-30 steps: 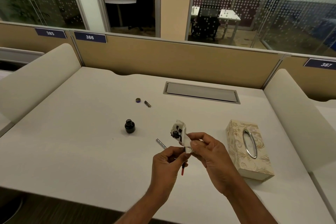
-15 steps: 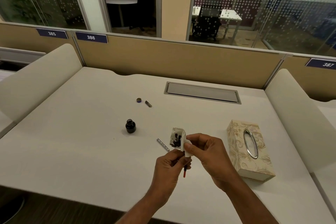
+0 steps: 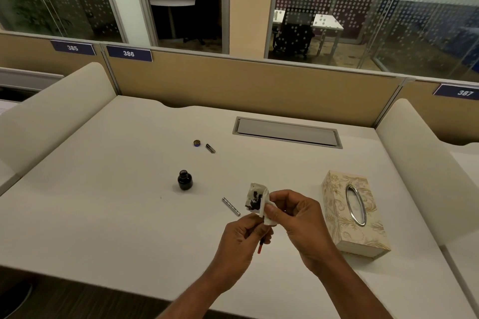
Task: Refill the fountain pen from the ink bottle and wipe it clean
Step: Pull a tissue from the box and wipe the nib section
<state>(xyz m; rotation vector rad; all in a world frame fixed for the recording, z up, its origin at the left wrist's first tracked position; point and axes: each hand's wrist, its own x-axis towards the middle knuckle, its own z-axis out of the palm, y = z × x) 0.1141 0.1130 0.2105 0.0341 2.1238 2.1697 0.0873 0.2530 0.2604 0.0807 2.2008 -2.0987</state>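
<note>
Fountain pen (image 3: 259, 248) is pinched in the left hand (image 3: 243, 238), right hand (image 3: 298, 220) pinching inky tissue (image 3: 256, 199) round its tip; probably best twisting slowly against a clean patch.

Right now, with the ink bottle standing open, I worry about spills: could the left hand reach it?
Probably yes: nothing lies between the left hand and the ink bottle, though that hand is busy gripping the pen.

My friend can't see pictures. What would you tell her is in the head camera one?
The left hand holds a pen part while the right hand pinches an ink-stained tissue over its top, above a white desk. An open ink bottle stands behind; a tissue box lies to the right.
</note>
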